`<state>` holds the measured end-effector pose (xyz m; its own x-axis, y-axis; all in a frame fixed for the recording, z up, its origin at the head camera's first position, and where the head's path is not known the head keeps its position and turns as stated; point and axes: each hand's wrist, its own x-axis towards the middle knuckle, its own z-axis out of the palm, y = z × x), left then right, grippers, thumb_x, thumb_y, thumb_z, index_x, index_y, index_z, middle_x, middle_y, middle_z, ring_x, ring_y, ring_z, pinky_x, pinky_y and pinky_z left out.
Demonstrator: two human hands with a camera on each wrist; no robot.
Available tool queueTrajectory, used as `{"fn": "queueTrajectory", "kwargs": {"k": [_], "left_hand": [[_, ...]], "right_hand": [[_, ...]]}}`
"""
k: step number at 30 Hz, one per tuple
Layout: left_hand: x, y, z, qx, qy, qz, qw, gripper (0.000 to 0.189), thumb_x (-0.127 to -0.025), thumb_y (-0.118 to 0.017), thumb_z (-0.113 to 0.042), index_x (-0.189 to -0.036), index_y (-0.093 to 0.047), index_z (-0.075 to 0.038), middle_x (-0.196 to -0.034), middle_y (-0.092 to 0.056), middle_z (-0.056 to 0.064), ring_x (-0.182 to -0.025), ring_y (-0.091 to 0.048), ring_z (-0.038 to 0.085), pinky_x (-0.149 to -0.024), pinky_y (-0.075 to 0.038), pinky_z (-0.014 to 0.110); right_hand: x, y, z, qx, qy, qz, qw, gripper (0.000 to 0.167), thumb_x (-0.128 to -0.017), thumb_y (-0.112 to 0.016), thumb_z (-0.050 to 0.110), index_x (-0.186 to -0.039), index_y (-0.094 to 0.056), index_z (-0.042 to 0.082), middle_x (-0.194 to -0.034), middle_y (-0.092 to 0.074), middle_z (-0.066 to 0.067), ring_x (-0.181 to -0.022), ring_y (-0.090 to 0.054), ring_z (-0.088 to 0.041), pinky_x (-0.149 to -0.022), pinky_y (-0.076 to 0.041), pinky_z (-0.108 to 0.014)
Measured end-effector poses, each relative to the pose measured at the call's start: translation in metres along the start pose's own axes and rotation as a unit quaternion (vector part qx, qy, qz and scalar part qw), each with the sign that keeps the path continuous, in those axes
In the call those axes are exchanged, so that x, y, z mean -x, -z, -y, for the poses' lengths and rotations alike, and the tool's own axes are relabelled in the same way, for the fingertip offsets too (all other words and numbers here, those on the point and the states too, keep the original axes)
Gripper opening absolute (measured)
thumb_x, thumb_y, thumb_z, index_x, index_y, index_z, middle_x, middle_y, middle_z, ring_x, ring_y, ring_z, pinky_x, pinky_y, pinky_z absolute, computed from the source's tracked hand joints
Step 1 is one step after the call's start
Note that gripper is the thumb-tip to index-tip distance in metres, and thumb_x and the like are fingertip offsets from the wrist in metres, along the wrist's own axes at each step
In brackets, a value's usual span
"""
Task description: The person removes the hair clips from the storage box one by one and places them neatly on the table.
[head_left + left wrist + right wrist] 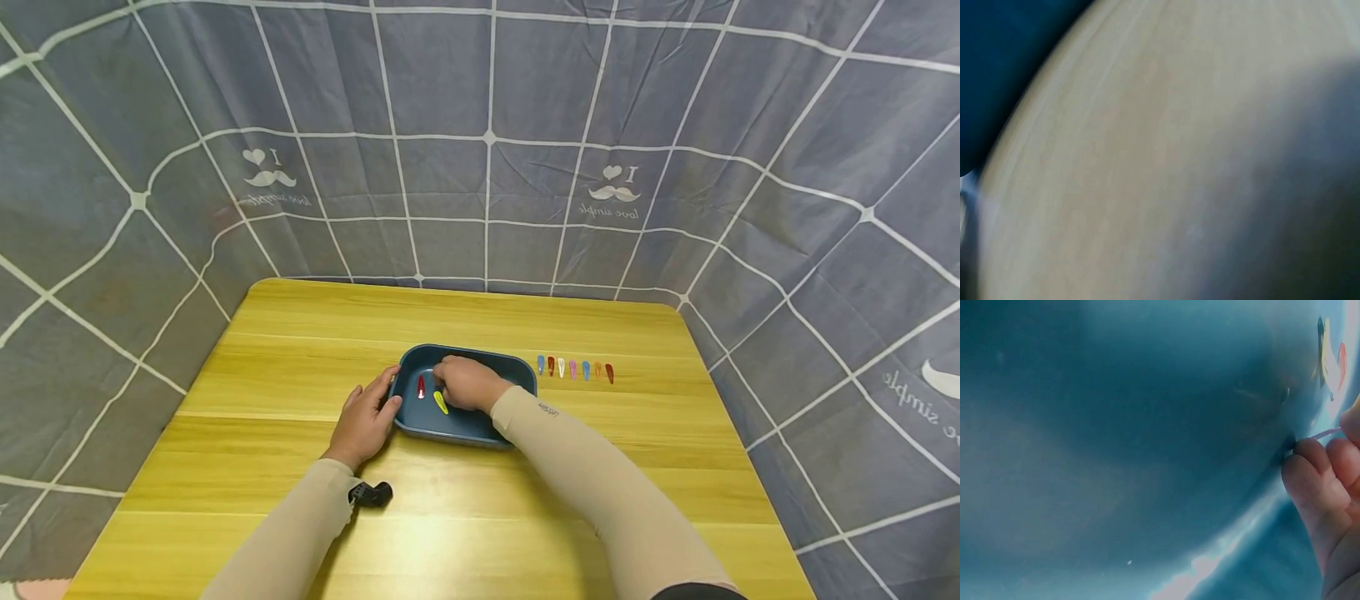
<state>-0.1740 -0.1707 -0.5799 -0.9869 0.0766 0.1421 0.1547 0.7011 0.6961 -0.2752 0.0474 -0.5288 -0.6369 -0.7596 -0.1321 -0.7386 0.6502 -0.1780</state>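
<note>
A dark blue tray (450,429) stands on the table. Inside it lie a red hair clip (421,387) and a yellow hair clip (441,402). My left hand (362,427) rests against the tray's left side, its fingers extended and the thumb at the rim. My right hand (468,383) reaches down into the tray, just right of the two clips. In the right wrist view its curled fingers (1313,481) pinch a thin pinkish hair clip (1327,433), mostly hidden by the fingertips.
Right of the tray, several hair clips lie in a row, from a blue clip (541,364) to a dark red clip (610,373). The wooden table (450,533) stands before a grey checked curtain (442,179). A black device (371,494) sits at my left wrist.
</note>
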Motion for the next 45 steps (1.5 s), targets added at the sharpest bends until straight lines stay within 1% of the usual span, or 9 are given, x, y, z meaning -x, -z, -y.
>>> {"fn": "queueTrajectory", "kwargs": {"k": [8,13,17,21,28,31,35,42,45], "left_hand": [[0.0,-0.003,0.001,-0.003,-0.004,0.0,1.0,0.055,-0.112,-0.045,-0.036,-0.164,-0.037,-0.023,-0.164,-0.047,0.014,-0.152,-0.046,0.037,-0.13,-0.014,0.065],[0.0,-0.004,-0.001,-0.003,-0.003,0.001,1.0,0.055,-0.111,-0.046,-0.035,-0.164,-0.038,-0.023,-0.164,-0.047,0.014,-0.151,-0.046,0.037,-0.13,-0.014,0.064],[0.0,-0.004,-0.002,-0.006,-0.001,0.004,1.0,0.055,-0.112,-0.046,-0.034,-0.164,-0.037,-0.022,-0.165,-0.046,0.014,-0.152,-0.045,0.037,-0.131,-0.014,0.064],[0.0,-0.005,-0.002,-0.006,0.002,0.007,1.0,0.055,-0.112,-0.046,-0.033,-0.165,-0.036,-0.021,-0.165,-0.046,0.014,-0.152,-0.045,0.037,-0.131,-0.013,0.064],[0.0,-0.004,-0.003,-0.008,0.007,0.006,0.9999,0.055,-0.112,-0.046,-0.033,-0.165,-0.036,-0.021,-0.166,-0.045,0.014,-0.153,-0.044,0.038,-0.132,-0.012,0.063],[0.0,-0.004,-0.003,-0.006,0.009,0.008,0.9999,0.056,-0.112,-0.046,-0.033,-0.165,-0.036,-0.02,-0.166,-0.044,0.014,-0.153,-0.043,0.037,-0.132,-0.012,0.063],[0.0,-0.003,-0.003,-0.008,0.011,0.009,0.9999,0.056,-0.112,-0.045,-0.034,-0.165,-0.035,-0.02,-0.166,-0.043,0.014,-0.153,-0.043,0.038,-0.132,-0.012,0.063],[0.0,-0.002,-0.002,-0.01,0.015,0.011,0.9998,0.056,-0.113,-0.043,-0.035,-0.166,-0.034,-0.02,-0.167,-0.042,0.015,-0.153,-0.042,0.038,-0.132,-0.011,0.063],[-0.001,-0.001,-0.002,-0.01,0.013,0.008,0.9998,0.056,-0.113,-0.044,-0.035,-0.166,-0.035,-0.02,-0.167,-0.043,0.015,-0.153,-0.043,0.038,-0.132,-0.012,0.063]], "right_hand": [[0.006,0.001,-0.003,-0.037,-0.027,0.023,0.9987,0.011,-0.099,-0.061,0.01,-0.091,-0.065,0.016,-0.082,-0.06,0.002,-0.075,-0.053,-0.014,-0.069,-0.045,-0.025],[0.008,-0.001,-0.006,-0.027,-0.018,0.023,0.9992,0.019,-0.101,-0.059,0.012,-0.096,-0.077,0.016,-0.091,-0.073,0.004,-0.079,-0.06,-0.012,-0.078,-0.056,-0.027],[0.011,0.0,-0.008,-0.037,-0.007,0.014,0.9992,0.027,-0.104,-0.054,0.014,-0.11,-0.081,0.012,-0.108,-0.08,0.0,-0.097,-0.072,-0.015,-0.095,-0.06,-0.03],[0.016,0.008,-0.009,-0.08,-0.005,0.013,0.9967,0.032,-0.107,-0.051,0.01,-0.126,-0.077,0.009,-0.123,-0.078,-0.004,-0.116,-0.073,-0.019,-0.107,-0.057,-0.034],[0.031,0.032,-0.018,-0.184,-0.053,-0.001,0.9815,0.03,-0.109,-0.055,0.01,-0.131,-0.075,0.01,-0.128,-0.077,-0.005,-0.116,-0.073,-0.02,-0.098,-0.061,-0.034],[0.039,0.043,-0.025,-0.221,-0.074,-0.017,0.9724,0.031,-0.109,-0.056,0.014,-0.135,-0.073,0.011,-0.123,-0.078,-0.006,-0.106,-0.074,-0.019,-0.09,-0.061,-0.033],[0.051,0.056,-0.037,-0.231,-0.094,-0.053,0.9669,0.032,-0.108,-0.061,0.021,-0.137,-0.072,0.013,-0.116,-0.079,-0.004,-0.098,-0.072,-0.016,-0.085,-0.06,-0.032],[0.079,0.072,-0.067,-0.234,-0.117,-0.093,0.9605,0.036,-0.109,-0.058,0.025,-0.142,-0.068,0.013,-0.133,-0.075,-0.006,-0.119,-0.071,-0.024,-0.098,-0.06,-0.043],[0.092,0.075,-0.084,-0.248,-0.14,-0.104,0.9528,0.039,-0.112,-0.052,0.027,-0.146,-0.064,0.012,-0.139,-0.071,-0.008,-0.078,-0.073,-0.019,-0.078,-0.062,-0.04]]}}
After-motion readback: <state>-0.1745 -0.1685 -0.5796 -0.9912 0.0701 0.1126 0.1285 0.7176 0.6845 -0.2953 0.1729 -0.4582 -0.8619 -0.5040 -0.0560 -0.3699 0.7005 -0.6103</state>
